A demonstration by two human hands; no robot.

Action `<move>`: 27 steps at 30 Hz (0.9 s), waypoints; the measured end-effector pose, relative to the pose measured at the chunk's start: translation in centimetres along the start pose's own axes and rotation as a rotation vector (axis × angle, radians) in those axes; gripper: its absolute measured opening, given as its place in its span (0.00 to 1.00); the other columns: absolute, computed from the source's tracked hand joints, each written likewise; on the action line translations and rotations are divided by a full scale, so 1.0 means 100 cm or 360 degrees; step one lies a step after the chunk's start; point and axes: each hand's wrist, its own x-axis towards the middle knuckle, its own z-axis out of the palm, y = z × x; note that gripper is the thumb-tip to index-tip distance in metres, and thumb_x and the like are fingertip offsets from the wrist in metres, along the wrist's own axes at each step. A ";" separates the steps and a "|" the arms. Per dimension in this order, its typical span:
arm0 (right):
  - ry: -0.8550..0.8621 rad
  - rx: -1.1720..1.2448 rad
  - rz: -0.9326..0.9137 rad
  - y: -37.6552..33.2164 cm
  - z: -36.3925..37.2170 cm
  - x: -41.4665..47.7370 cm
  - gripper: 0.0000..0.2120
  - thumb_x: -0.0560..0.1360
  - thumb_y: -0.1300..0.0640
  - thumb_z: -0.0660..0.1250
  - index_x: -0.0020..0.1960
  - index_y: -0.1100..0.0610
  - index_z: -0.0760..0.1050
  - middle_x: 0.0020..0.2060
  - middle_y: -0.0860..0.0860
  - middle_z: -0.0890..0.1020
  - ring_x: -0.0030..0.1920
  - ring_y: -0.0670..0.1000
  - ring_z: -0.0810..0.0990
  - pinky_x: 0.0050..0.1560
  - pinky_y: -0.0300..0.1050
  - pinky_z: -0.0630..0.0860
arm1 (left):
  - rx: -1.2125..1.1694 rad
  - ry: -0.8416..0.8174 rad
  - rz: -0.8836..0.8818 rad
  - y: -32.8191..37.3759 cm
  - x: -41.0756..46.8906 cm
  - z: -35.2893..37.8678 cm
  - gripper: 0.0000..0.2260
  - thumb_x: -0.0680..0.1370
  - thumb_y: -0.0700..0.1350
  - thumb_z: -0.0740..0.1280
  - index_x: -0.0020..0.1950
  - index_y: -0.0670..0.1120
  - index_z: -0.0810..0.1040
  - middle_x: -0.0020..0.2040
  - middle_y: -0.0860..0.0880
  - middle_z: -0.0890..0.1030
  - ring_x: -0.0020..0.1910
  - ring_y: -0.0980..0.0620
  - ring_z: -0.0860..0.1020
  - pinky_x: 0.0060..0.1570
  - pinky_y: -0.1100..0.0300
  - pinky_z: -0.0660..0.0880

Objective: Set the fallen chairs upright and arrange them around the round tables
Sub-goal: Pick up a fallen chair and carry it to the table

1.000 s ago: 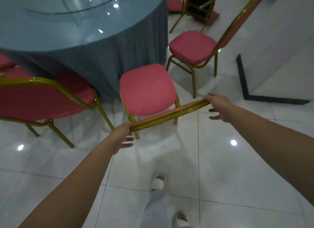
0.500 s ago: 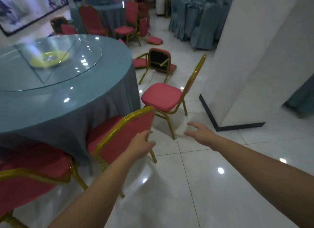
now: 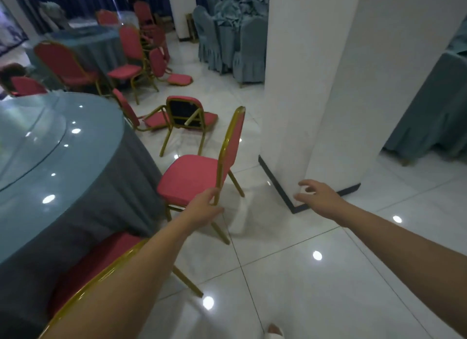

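The round table [image 3: 83, 187] with a grey-blue cloth and a glass turntable fills the left. A red chair with a gold frame [image 3: 101, 270] stands tucked at its near edge, under my left forearm. A second red chair [image 3: 192, 177] stands upright at the table's right side. My left hand [image 3: 204, 208] hangs with loosely curled fingers just at that chair's rear gold post and holds nothing. My right hand [image 3: 318, 197] floats open with spread fingers in front of the pillar. Behind lie a fallen chair [image 3: 187, 116], legs toward me, and another fallen chair [image 3: 151, 119].
A white square pillar [image 3: 316, 86] with a dark base strip stands right of the chairs. A third fallen chair [image 3: 177, 78] lies near a far round table [image 3: 86, 43] with upright red chairs. Grey cloth-covered chairs [image 3: 237, 40] are stacked at the back.
Both hands let go of the near chair's back, which now stands at the table. The view lifted and moved forward; my left hand reached the second upright chair.
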 end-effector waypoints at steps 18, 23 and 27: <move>-0.0067 -0.0186 -0.0272 -0.123 -0.090 0.415 0.27 0.76 0.44 0.69 0.73 0.49 0.68 0.70 0.54 0.71 0.67 0.55 0.72 0.61 0.49 0.71 | -0.0370 0.0338 -0.0192 0.056 0.394 -0.101 0.21 0.80 0.58 0.64 0.72 0.56 0.68 0.72 0.45 0.70 0.60 0.49 0.72 0.55 0.54 0.70; -0.0154 -0.0285 -0.0248 -0.179 -0.102 0.536 0.28 0.77 0.44 0.67 0.74 0.49 0.67 0.71 0.54 0.70 0.68 0.54 0.71 0.61 0.45 0.68 | -0.0446 0.0245 -0.0281 0.072 0.523 -0.145 0.23 0.78 0.59 0.66 0.72 0.55 0.69 0.71 0.44 0.70 0.63 0.47 0.72 0.60 0.52 0.70; -0.0247 -0.0366 -0.0303 -0.217 -0.106 0.616 0.29 0.77 0.43 0.67 0.75 0.49 0.64 0.72 0.52 0.70 0.70 0.54 0.70 0.59 0.42 0.66 | -0.0342 0.0297 -0.0353 0.097 0.603 -0.190 0.23 0.79 0.54 0.66 0.73 0.52 0.68 0.71 0.43 0.71 0.66 0.44 0.72 0.62 0.52 0.68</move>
